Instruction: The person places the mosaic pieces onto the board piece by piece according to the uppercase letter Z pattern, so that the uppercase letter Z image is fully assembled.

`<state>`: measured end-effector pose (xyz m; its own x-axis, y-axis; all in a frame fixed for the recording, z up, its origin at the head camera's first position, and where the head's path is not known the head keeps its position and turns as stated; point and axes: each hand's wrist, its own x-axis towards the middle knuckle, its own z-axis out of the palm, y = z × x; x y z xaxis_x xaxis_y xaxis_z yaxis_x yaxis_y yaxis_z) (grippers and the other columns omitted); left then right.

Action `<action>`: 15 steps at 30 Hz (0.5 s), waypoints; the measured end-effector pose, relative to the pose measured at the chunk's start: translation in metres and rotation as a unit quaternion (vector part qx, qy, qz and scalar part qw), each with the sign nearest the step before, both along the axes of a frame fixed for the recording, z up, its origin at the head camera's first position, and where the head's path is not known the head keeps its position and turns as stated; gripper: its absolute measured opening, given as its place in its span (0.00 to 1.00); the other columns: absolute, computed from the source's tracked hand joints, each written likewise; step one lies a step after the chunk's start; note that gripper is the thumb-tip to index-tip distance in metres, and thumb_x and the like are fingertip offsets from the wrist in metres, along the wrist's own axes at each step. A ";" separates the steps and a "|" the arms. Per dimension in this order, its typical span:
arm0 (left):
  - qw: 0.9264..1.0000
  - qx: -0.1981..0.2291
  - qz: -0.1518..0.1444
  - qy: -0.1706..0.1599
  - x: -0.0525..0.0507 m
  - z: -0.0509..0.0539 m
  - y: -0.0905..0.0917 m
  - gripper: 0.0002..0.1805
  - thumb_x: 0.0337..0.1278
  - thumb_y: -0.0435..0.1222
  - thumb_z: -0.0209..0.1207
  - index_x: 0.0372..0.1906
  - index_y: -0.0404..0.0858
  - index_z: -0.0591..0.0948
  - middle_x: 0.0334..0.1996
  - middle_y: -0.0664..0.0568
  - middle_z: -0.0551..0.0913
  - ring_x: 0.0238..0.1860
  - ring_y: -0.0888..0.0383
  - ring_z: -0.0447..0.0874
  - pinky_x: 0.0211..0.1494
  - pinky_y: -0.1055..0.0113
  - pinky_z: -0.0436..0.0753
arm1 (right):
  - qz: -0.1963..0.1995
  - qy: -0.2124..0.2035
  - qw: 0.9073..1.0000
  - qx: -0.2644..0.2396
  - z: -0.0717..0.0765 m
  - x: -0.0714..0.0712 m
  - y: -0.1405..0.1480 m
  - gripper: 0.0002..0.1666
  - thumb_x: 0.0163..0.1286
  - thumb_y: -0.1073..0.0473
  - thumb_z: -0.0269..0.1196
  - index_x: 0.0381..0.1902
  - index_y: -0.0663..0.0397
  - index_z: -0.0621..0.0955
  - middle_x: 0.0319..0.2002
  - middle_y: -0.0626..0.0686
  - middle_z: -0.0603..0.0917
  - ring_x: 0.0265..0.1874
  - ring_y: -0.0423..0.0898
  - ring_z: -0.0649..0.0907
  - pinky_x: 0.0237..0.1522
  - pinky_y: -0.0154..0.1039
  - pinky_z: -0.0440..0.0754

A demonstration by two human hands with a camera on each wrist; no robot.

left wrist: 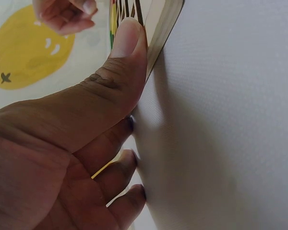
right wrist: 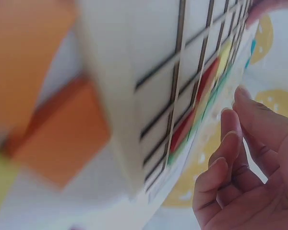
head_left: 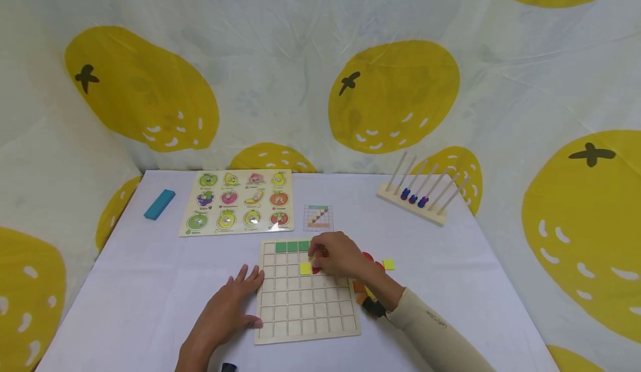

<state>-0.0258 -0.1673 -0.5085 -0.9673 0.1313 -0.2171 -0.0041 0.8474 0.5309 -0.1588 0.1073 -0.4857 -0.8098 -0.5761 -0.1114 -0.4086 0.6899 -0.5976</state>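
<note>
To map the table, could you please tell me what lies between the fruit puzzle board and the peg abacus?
The head view shows a gridded pattern card there, nearer the fruit puzzle board than the peg abacus.

Play corner; fruit-print cloth walls (head_left: 280, 72), fruit puzzle (head_left: 239, 208), peg abacus (head_left: 395, 195).

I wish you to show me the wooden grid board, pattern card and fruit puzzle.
Wooden grid board (head_left: 307, 298): head view, bare cell near middle.
Pattern card (head_left: 318, 218): head view, printed centre.
Fruit puzzle (head_left: 241, 201): head view, bare part near middle.
</note>
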 end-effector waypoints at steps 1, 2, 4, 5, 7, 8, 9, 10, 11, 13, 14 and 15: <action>1.000 0.000 -0.001 0.001 0.000 0.000 0.000 0.61 0.25 0.44 0.87 0.77 0.43 0.74 0.79 0.48 0.71 0.84 0.41 0.59 0.81 0.34 0.67 | -0.004 0.002 1.000 -0.004 0.001 -0.001 0.005 0.08 0.65 0.60 0.77 0.37 0.43 0.88 0.28 0.39 0.82 0.30 0.39 0.78 0.35 0.33 0.77; 1.000 0.000 -0.001 0.003 0.000 0.000 0.000 0.61 0.25 0.44 0.87 0.77 0.43 0.74 0.79 0.48 0.71 0.84 0.41 0.59 0.81 0.34 0.67 | -0.010 0.001 1.000 -0.008 0.002 -0.003 0.011 0.08 0.65 0.60 0.77 0.38 0.44 0.88 0.28 0.39 0.82 0.30 0.40 0.78 0.35 0.33 0.77; 1.000 0.002 -0.003 0.005 0.000 0.000 0.000 0.61 0.25 0.44 0.87 0.77 0.43 0.74 0.79 0.48 0.71 0.84 0.41 0.59 0.81 0.34 0.67 | -0.018 -0.001 1.000 -0.018 0.004 -0.005 0.022 0.07 0.65 0.60 0.77 0.38 0.46 0.88 0.29 0.39 0.82 0.30 0.40 0.78 0.34 0.33 0.77; 1.000 0.002 -0.004 0.005 0.000 0.000 0.000 0.61 0.25 0.44 0.87 0.77 0.42 0.74 0.79 0.48 0.71 0.84 0.41 0.59 0.81 0.34 0.67 | -0.022 -0.003 0.999 -0.023 0.005 -0.007 0.028 0.07 0.65 0.61 0.77 0.38 0.47 0.88 0.29 0.40 0.82 0.29 0.41 0.78 0.33 0.33 0.77; 1.000 0.001 -0.005 0.006 0.000 0.000 0.000 0.61 0.25 0.44 0.87 0.77 0.42 0.74 0.79 0.48 0.71 0.84 0.41 0.59 0.81 0.34 0.67 | -0.034 -0.006 0.999 -0.026 0.006 -0.009 0.040 0.07 0.65 0.61 0.77 0.39 0.47 0.88 0.29 0.40 0.82 0.29 0.42 0.78 0.33 0.32 0.77; 1.000 0.000 -0.005 0.005 0.000 0.000 0.000 0.61 0.25 0.44 0.87 0.77 0.42 0.74 0.79 0.48 0.71 0.84 0.41 0.59 0.81 0.34 0.67 | -0.039 -0.005 0.999 -0.026 0.007 -0.010 0.045 0.07 0.65 0.61 0.77 0.39 0.48 0.89 0.29 0.40 0.83 0.29 0.42 0.78 0.32 0.32 0.77; 1.000 -0.001 -0.006 0.005 0.000 0.000 0.000 0.61 0.25 0.44 0.87 0.77 0.42 0.74 0.79 0.48 0.71 0.84 0.41 0.59 0.81 0.34 0.67 | -0.045 -0.006 0.999 -0.027 0.008 -0.011 0.051 0.07 0.65 0.62 0.77 0.39 0.48 0.89 0.29 0.41 0.83 0.29 0.42 0.77 0.32 0.32 0.76; 1.000 -0.002 -0.006 0.004 0.000 0.000 0.000 0.60 0.25 0.44 0.87 0.77 0.42 0.74 0.79 0.48 0.71 0.84 0.41 0.59 0.81 0.34 0.67 | -0.054 -0.007 0.998 -0.024 0.008 -0.011 0.056 0.07 0.65 0.62 0.77 0.40 0.48 0.89 0.30 0.41 0.83 0.29 0.43 0.77 0.31 0.32 0.76; 1.000 -0.003 -0.006 0.004 0.000 0.000 0.000 0.60 0.25 0.44 0.87 0.77 0.42 0.74 0.79 0.48 0.71 0.84 0.41 0.59 0.81 0.34 0.67 | -0.063 -0.009 0.998 -0.022 0.009 -0.012 0.062 0.08 0.65 0.62 0.76 0.40 0.47 0.88 0.30 0.41 0.83 0.29 0.43 0.77 0.30 0.32 0.76; 1.000 -0.002 -0.007 0.006 0.000 0.001 0.000 0.60 0.26 0.43 0.87 0.77 0.42 0.74 0.79 0.48 0.71 0.84 0.41 0.59 0.81 0.35 0.66 | -0.082 -0.014 0.996 -0.015 0.010 -0.013 0.072 0.08 0.65 0.62 0.76 0.40 0.47 0.88 0.31 0.42 0.83 0.29 0.43 0.78 0.29 0.32 0.77; 1.000 -0.001 -0.007 0.008 0.000 0.001 0.000 0.60 0.26 0.43 0.87 0.77 0.42 0.75 0.79 0.47 0.71 0.84 0.41 0.60 0.81 0.35 0.67 | -0.092 -0.016 0.996 -0.010 0.010 -0.014 0.077 0.08 0.65 0.63 0.76 0.40 0.47 0.88 0.32 0.43 0.84 0.29 0.43 0.78 0.29 0.33 0.78; 1.000 -0.001 -0.008 0.009 0.000 0.001 0.000 0.60 0.25 0.43 0.87 0.77 0.41 0.75 0.79 0.47 0.71 0.84 0.41 0.60 0.81 0.35 0.67 | -0.103 -0.018 0.995 -0.005 0.010 -0.014 0.081 0.09 0.65 0.63 0.77 0.40 0.47 0.88 0.33 0.44 0.84 0.29 0.44 0.78 0.29 0.33 0.78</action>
<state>-0.0255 -0.1671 -0.5078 -0.9690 0.1461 -0.1992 0.0189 0.8480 0.5297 -0.1729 0.1887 -0.4757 -0.9063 -0.4000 -0.1366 -0.2383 0.7504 -0.6165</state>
